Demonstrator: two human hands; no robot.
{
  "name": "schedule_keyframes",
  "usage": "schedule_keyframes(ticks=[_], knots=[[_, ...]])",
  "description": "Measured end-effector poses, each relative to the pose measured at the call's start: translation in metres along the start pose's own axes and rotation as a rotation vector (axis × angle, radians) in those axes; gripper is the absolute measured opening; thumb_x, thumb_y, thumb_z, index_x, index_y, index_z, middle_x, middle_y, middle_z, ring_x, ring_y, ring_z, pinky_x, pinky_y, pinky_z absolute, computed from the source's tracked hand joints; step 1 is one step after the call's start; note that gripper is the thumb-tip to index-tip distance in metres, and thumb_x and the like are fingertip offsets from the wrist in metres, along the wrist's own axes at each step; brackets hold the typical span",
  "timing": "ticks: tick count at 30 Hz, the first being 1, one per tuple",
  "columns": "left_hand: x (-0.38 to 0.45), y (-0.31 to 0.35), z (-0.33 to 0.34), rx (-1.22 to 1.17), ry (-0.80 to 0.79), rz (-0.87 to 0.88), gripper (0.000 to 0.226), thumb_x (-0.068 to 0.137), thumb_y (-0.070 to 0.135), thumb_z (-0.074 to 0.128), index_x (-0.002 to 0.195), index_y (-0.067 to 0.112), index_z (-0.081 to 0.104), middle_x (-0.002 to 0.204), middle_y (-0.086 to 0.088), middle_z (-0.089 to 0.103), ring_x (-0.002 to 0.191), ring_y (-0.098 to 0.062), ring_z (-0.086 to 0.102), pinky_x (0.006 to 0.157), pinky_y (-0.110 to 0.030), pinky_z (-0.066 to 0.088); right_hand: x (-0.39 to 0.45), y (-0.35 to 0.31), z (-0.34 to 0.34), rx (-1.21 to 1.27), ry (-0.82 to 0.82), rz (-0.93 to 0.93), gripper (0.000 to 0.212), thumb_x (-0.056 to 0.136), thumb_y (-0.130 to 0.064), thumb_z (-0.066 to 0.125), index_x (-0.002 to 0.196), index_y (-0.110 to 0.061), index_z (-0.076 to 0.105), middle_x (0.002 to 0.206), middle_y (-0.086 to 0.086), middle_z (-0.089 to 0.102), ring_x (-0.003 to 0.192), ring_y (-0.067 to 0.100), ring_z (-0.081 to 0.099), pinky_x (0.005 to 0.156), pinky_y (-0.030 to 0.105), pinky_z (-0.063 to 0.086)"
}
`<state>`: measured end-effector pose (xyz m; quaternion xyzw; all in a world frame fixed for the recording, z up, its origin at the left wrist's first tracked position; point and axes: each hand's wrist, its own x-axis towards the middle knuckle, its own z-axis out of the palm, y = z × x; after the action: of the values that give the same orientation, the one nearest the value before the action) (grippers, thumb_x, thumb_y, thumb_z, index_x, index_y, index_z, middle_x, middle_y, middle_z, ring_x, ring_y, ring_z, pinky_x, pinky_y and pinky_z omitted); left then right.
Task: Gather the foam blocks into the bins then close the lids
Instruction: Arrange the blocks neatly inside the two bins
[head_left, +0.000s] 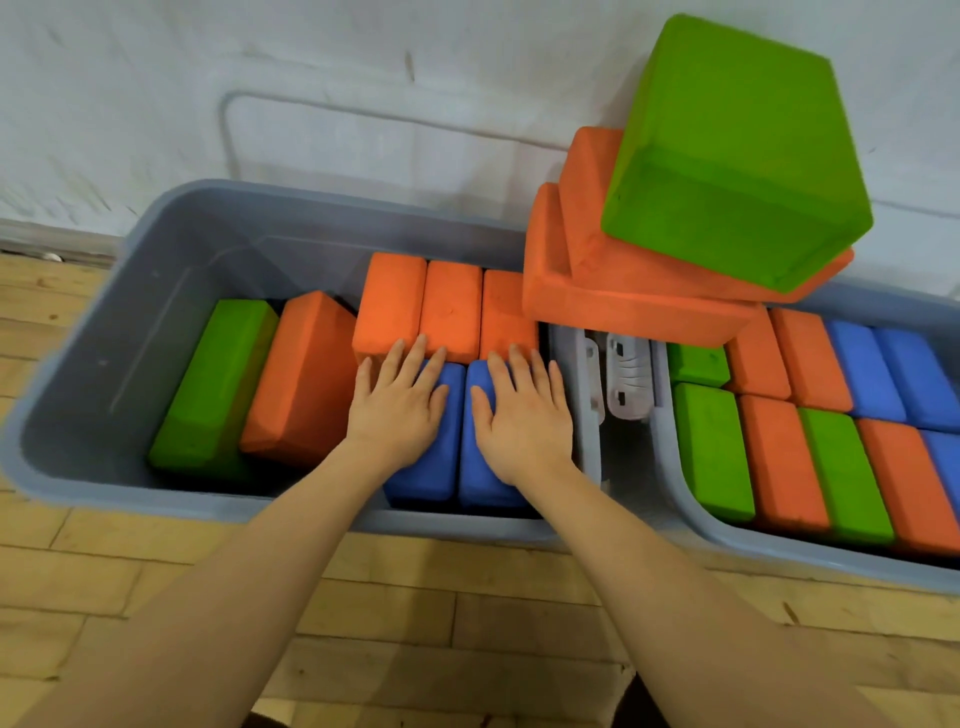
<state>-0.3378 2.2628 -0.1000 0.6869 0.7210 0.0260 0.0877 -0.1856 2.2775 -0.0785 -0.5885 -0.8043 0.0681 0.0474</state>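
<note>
Foam blocks fill two grey bins set side by side against a white wall (311, 52). Going left to right, the left bin (78, 332) holds a green block (208, 384) and an orange block (301, 374) leaning at 9 o'clock from the hands, a row of three orange blocks (447, 306) at 12 o'clock, and two blue blocks (441, 467) lying with their long axes running away from the person. The left hand (400, 400) and right hand (524, 410) lie flat, fingers straight, one pressing each blue block. At 2 o'clock a loose stack, two orange blocks (623, 301) under a big green block (737, 156), overhangs the bins' meeting ends; the right hand is nearer it. The right bin (691, 509) looks packed. Neither lid is on; a frame leaning on the wall may be one.
</note>
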Motion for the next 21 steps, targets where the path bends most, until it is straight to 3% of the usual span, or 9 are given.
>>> schedule_keyframes(ticks=[5,7,9,14,18,21], knots=[[0.011,-0.008,-0.007,0.017,0.063,0.033,0.062,0.092,0.052,0.015,0.148,0.026,0.025,0.153,0.001,0.028,0.131,-0.027,0.031,0.100,-0.043,0.025,0.014,-0.009,-0.016,-0.006,0.067,0.051,0.071,0.092,-0.055,0.006,0.123,-0.019,0.059,0.129,0.001,0.056,0.128,0.026,0.042,0.116,0.045,0.005],[0.017,-0.010,-0.008,0.025,0.112,0.060,0.070,0.086,0.053,0.009,0.145,0.024,0.033,0.147,-0.001,0.037,0.120,-0.031,0.039,0.093,-0.043,0.029,0.023,-0.013,-0.013,0.016,0.064,0.060,0.057,0.098,-0.052,0.021,0.126,-0.016,0.056,0.136,0.003,0.051,0.128,0.026,0.041,0.115,0.043,0.014],[0.023,-0.009,-0.010,-0.019,0.164,0.063,0.073,0.083,0.052,0.008,0.143,0.023,0.038,0.145,-0.004,0.041,0.123,-0.034,0.039,0.094,-0.045,0.029,0.027,-0.013,-0.006,0.046,0.035,0.071,0.054,0.099,-0.048,0.025,0.135,-0.014,0.047,0.146,0.006,0.041,0.135,0.026,0.034,0.115,0.041,0.016],[0.039,-0.006,0.004,-0.077,0.115,0.023,0.054,0.097,0.051,0.025,0.148,0.032,0.023,0.157,0.005,0.017,0.145,-0.024,0.009,0.112,-0.046,0.008,0.032,0.003,0.006,0.068,-0.011,0.071,0.054,0.101,-0.040,0.022,0.148,-0.013,0.028,0.156,0.005,0.024,0.144,0.021,0.017,0.118,0.033,0.008],[0.039,-0.003,0.006,-0.080,0.193,0.009,0.055,0.090,0.050,0.029,0.131,0.025,0.054,0.141,-0.004,0.048,0.132,-0.031,0.039,0.102,-0.053,0.028,0.030,0.009,0.007,0.062,0.034,0.023,0.076,0.087,-0.046,-0.002,0.147,-0.011,0.029,0.155,0.006,0.025,0.144,0.022,0.019,0.117,0.033,0.007],[0.040,0.001,0.007,-0.088,0.232,-0.010,0.050,0.088,0.046,0.034,0.122,0.023,0.062,0.133,-0.007,0.056,0.124,-0.034,0.048,0.096,-0.054,0.034,0.031,0.012,0.012,0.062,0.021,0.023,0.076,0.086,-0.045,-0.001,0.146,-0.012,0.032,0.154,0.005,0.027,0.144,0.023,0.022,0.117,0.035,0.011]])
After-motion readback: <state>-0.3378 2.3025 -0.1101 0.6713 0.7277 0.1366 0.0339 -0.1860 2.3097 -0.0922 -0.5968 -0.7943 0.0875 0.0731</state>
